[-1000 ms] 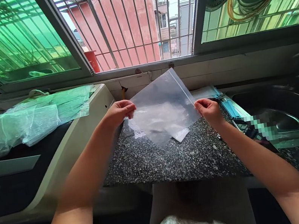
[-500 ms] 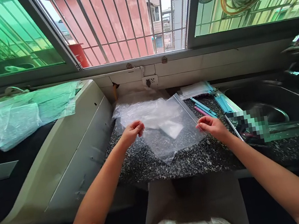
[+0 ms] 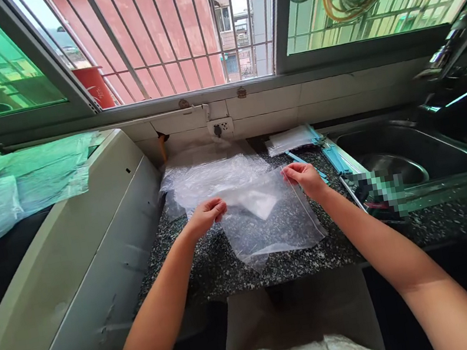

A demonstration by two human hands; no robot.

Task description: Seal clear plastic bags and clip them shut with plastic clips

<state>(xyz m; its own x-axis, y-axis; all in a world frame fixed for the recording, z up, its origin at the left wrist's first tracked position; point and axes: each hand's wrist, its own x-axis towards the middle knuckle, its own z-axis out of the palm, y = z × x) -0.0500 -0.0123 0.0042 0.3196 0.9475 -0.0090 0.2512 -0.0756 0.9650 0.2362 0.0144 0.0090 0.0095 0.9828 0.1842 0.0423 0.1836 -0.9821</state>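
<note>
A clear plastic zip bag (image 3: 285, 229) is stretched above the speckled counter, its zip strip running down the right side. My left hand (image 3: 205, 218) pinches the bag's left edge, fingers closed. At its upper right corner, by the zip strip, my right hand (image 3: 306, 178) grips it between thumb and fingers. A whitish folded piece (image 3: 264, 204) shows through the film; whether it lies inside or beneath, I cannot tell. Behind the bag, a heap of clear plastic bags (image 3: 210, 173) spreads toward the wall.
Blue strips (image 3: 335, 159) and a flat clear packet (image 3: 290, 140) lie right of the heap, beside the dark sink (image 3: 409, 154). A pale appliance (image 3: 91, 234) borders the left side, with plastic sheets (image 3: 28, 179) on it. A wall socket (image 3: 221, 127) sits behind.
My right hand has moved up along the zip side to the bag's far corner, and the zip edge's near end now hangs lower. The camera view has turned slightly right.
</note>
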